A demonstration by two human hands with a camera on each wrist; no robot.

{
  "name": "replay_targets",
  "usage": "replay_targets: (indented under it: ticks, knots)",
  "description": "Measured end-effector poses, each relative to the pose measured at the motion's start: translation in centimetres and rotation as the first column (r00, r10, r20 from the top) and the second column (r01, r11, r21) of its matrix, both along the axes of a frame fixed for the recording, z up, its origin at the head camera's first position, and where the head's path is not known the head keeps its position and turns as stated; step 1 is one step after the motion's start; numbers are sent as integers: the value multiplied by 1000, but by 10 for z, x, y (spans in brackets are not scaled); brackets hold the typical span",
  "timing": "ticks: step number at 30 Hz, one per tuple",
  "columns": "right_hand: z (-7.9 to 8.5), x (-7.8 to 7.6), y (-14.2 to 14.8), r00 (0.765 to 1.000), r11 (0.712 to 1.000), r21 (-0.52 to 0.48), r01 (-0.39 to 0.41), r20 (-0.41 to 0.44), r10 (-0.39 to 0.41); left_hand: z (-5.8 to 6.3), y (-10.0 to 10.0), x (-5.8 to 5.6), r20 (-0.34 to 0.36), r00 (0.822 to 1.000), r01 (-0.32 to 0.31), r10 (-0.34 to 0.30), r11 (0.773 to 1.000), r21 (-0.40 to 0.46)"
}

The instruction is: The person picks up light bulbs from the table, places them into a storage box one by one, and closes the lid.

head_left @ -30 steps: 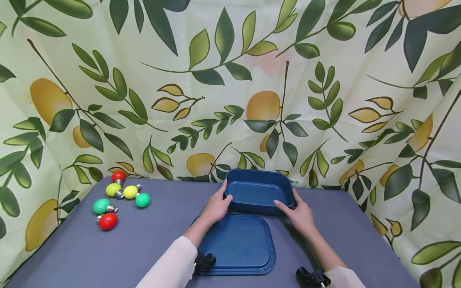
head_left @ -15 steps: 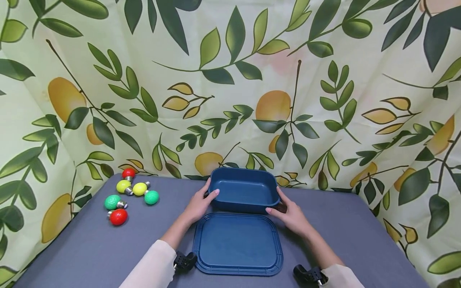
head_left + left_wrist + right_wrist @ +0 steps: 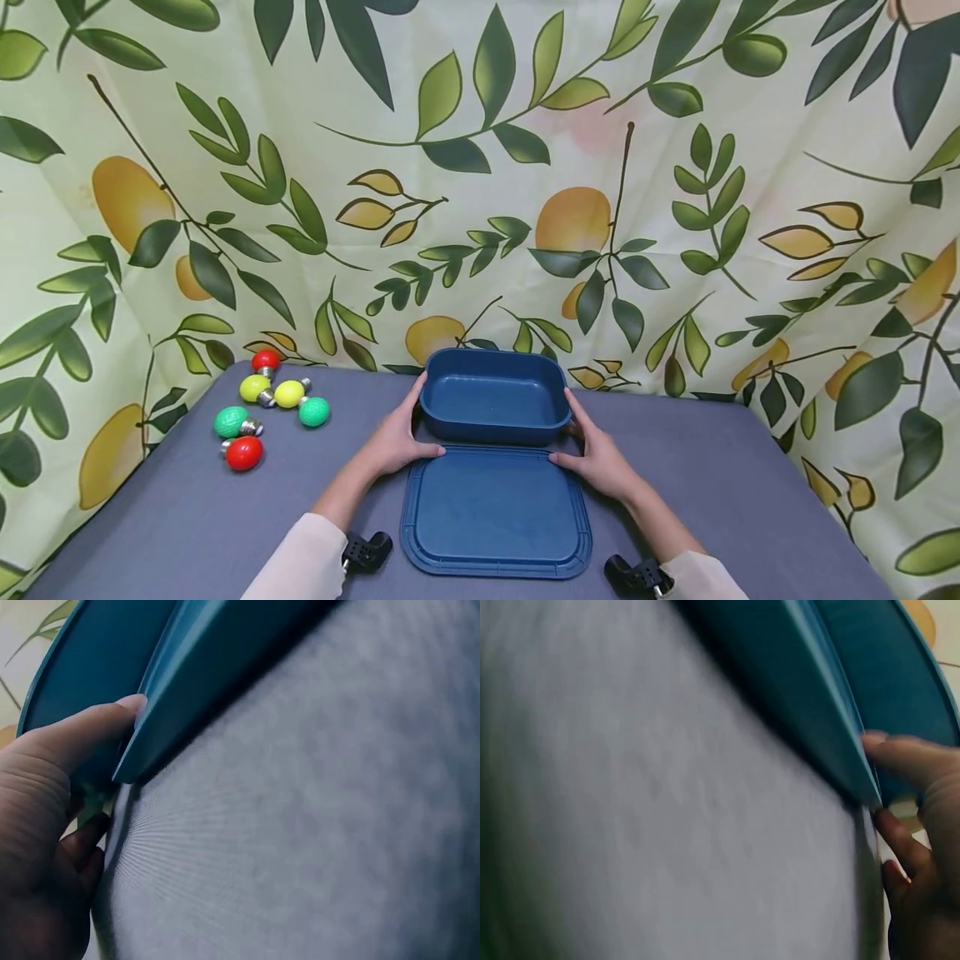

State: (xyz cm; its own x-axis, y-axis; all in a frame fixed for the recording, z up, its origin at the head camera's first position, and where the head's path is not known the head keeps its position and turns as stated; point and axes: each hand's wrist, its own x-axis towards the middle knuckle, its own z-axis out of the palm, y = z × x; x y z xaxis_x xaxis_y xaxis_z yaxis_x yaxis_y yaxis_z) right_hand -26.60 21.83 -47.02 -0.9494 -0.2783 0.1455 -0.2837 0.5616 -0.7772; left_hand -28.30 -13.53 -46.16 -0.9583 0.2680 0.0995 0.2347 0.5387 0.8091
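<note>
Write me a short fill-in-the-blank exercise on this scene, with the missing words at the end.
1. In the head view, ____ bulbs lie on the table.
2. The lowest bulb in that view is coloured ____.
3. The container and flat lid are both coloured ____.
4. The hand nearer the bulbs is the person's ____ hand.
Missing words: six; red; blue; left.

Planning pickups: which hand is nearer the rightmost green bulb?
Left. The left hand, at the left end of the blue box, is right of that green bulb; the right hand is farther, at the opposite end.
</note>
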Motion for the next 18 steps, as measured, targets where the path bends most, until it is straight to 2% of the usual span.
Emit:
replay_targets:
  ticks: [8,14,18]
  knots:
    - [-11,-5,-14,989,997,-6,73,-129,-73,-9,-2,-4,-44,997,-63,64,997,37]
    - [-13,-6,-26,985,994,-2,110,-134,-109,-12,-4,-3,-63,992,-103,107,993,62]
    - [-15,-5,-33,986,994,-8,113,-125,-113,-17,-8,-2,-67,991,-109,115,990,93]
